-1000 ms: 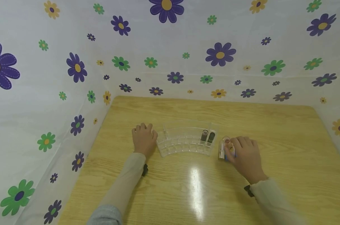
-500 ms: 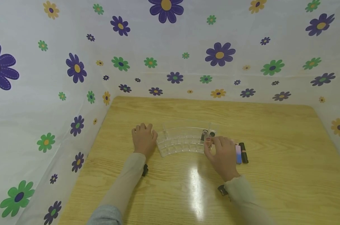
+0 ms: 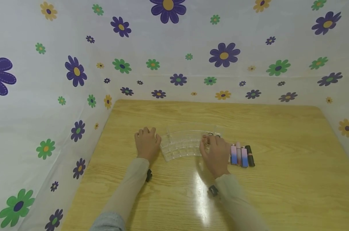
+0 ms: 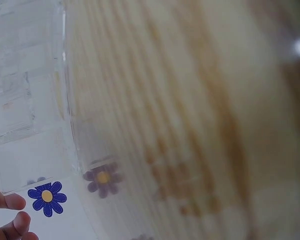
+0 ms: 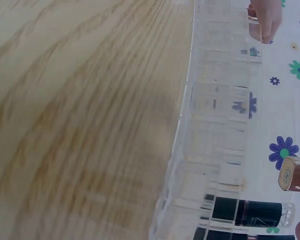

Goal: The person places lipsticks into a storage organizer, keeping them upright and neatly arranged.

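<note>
A curved clear plastic lipstick organizer [image 3: 180, 149], split into small compartments, lies on the wooden table. At its left end, my left hand [image 3: 146, 142] steadies the edge with bent fingers; the left wrist view shows a fingertip and thumb close together there. Over the organizer's right part, my right hand [image 3: 216, 155] pinches a lipstick tube [image 5: 296, 174], reddish brown with a gold end. In the right wrist view, that tube is above two dark lipsticks [image 5: 260, 214] standing in end compartments. The right hand mostly covers those two in the head view.
To the right of the organizer, several tubes lie side by side: pink-and-blue ones [image 3: 244, 157], a pale pink one [image 3: 238, 154] and a black one [image 3: 250, 156]. A white flowered cloth [image 3: 188, 70] rises behind the table and along its sides.
My right hand has moved left from the row of loose tubes to above the organizer, carrying one tube. The loose tubes are now uncovered. My left hand stays in place.
</note>
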`<action>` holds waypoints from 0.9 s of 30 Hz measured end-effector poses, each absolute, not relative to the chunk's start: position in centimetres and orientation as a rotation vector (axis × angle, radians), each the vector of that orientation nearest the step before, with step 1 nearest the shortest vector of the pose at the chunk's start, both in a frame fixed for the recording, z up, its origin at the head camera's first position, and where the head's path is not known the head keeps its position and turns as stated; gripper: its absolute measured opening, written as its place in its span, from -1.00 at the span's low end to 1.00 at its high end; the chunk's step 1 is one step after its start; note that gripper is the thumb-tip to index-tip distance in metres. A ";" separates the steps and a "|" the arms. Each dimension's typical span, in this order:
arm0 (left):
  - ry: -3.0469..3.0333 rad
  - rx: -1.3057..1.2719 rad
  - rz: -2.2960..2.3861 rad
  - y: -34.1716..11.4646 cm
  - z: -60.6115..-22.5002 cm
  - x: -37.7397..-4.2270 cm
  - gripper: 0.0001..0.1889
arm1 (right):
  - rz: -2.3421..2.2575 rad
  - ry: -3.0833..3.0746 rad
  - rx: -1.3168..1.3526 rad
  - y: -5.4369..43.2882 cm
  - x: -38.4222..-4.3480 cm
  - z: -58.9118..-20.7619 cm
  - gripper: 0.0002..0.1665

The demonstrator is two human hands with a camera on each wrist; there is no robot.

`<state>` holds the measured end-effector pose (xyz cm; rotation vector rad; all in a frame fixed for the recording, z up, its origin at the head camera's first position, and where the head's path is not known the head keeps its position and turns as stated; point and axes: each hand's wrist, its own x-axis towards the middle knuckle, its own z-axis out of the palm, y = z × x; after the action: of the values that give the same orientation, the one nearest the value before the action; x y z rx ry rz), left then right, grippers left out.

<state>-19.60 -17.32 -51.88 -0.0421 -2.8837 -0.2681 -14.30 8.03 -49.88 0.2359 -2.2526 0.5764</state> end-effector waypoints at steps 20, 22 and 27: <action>-2.887 -0.056 -0.268 -17.3 -52.0 -19.5 -0.61 | 0.614 -2.211 0.015 6.4 -15.3 -51.7 -0.76; -2.882 -0.056 -0.266 -17.3 -52.0 -19.5 -0.61 | 0.604 -2.212 0.009 6.4 -15.3 -51.8 -0.74; -2.877 -0.057 -0.265 -17.4 -52.1 -19.6 -0.62 | 0.589 -2.226 -0.006 6.3 -15.3 -52.0 -0.71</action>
<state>-19.62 -17.36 -52.10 -0.0567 -2.8766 -0.2652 -15.30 6.27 -52.00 -0.0058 -2.2258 0.5886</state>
